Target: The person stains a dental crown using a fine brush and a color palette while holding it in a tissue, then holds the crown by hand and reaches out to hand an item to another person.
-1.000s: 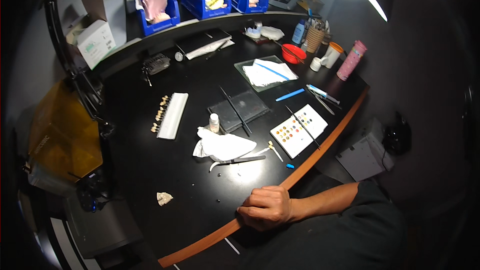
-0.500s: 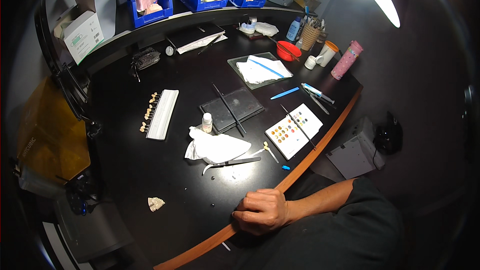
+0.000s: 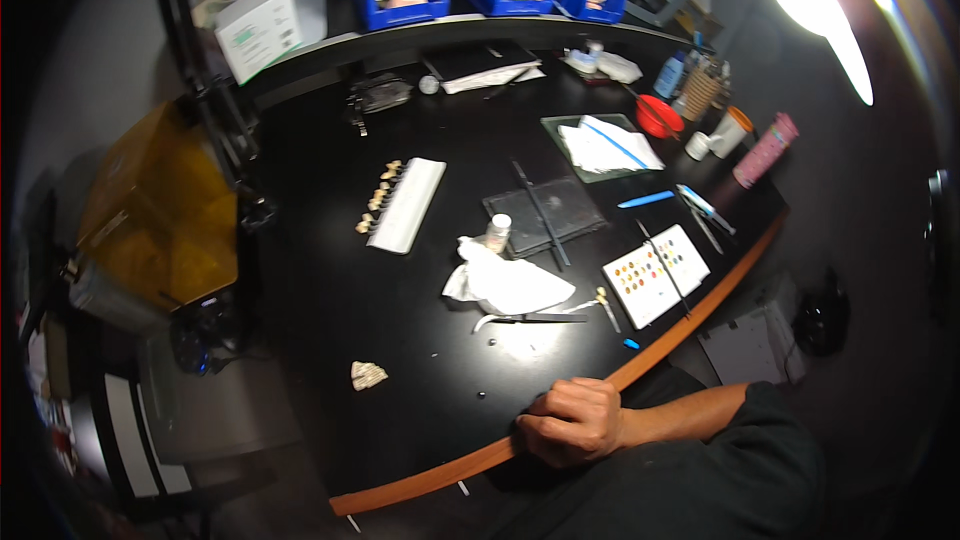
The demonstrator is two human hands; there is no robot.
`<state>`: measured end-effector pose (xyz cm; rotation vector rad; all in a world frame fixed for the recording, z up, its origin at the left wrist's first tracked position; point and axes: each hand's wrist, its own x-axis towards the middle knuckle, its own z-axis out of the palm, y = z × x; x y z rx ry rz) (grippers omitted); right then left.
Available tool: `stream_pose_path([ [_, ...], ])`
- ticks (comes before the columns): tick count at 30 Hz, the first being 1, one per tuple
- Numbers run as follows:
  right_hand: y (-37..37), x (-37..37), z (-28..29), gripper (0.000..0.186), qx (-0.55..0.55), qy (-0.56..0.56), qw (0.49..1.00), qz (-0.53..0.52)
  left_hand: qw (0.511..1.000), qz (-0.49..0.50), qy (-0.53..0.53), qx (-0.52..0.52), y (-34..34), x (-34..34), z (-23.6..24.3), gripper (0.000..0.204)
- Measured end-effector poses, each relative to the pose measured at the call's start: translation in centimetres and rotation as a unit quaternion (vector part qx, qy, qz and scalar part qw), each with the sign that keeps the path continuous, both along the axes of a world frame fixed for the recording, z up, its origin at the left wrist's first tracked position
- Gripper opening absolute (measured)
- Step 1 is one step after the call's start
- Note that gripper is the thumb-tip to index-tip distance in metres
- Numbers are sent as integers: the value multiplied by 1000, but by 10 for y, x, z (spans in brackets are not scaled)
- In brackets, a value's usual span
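My right hand [image 3: 572, 422] rests as a closed fist on the wooden front edge [image 3: 440, 477] of a black desk. Nothing sticks out of its fingers. My left hand does not show. Ahead of the fist lie a black tool with a curved pale tip [image 3: 535, 318], a crumpled white tissue [image 3: 515, 282] and a small white bottle [image 3: 498, 230]. To its right is a white card with coloured dots [image 3: 640, 305], a thin dark stick across it, and a small blue piece [image 3: 631, 344]. Left of the fist sits a small beige ridged piece [image 3: 368, 375].
A tooth shade guide [image 3: 412, 205] and a dark flat case [image 3: 580, 210] lie mid-desk. Farther back are a glass slab [image 3: 553, 130], a red bowl [image 3: 668, 123] and a pink bottle [image 3: 766, 152]. Blue bins [image 3: 400, 12] line the shelf; an amber box [image 3: 170, 210] stands left.
The view has swung left, so the whole desk appears shifted to the right. My right fist stays on the desk edge, and the objects keep their places.
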<state>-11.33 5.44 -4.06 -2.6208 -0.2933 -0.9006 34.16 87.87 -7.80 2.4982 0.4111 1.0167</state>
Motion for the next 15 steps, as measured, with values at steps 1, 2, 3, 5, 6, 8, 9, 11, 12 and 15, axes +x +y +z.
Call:
stream_pose_path([
  [1,1,-4,2,22,-22,24,999,-14,1000,-1,1,-1,4,1,1,22],
  [2,5,-2,2,22,-21,20,1000,4,1000,-1,5,-5,13,-2,-6,22],
  [3,4,-4,2,22,-22,17,1000,-8,1000,-7,0,-8,13,0,-3,22],
  [5,9,-1,2,19,-22,14,1000,-16,1000,-3,2,-12,24,-7,-10,22],
  [6,9,0,2,19,-22,9,1000,-6,1000,-2,1,-13,25,-8,-12,22],
  [8,8,-3,2,18,-11,-5,1000,-17,1000,-2,5,-19,22,-1,-14,22],
  [9,8,-1,2,19,-6,-8,1000,-12,1000,0,2,-20,21,-2,-14,22],
  [11,8,0,0,19,-9,-8,1000,-7,1000,3,-1,-22,23,-7,-15,22],
  [12,8,0,0,20,-12,-2,1000,-4,1000,1,0,-25,23,-8,-17,22],
  [15,7,-2,0,21,-14,-1,1000,-10,1000,7,0,-25,26,-8,-13,22],
])
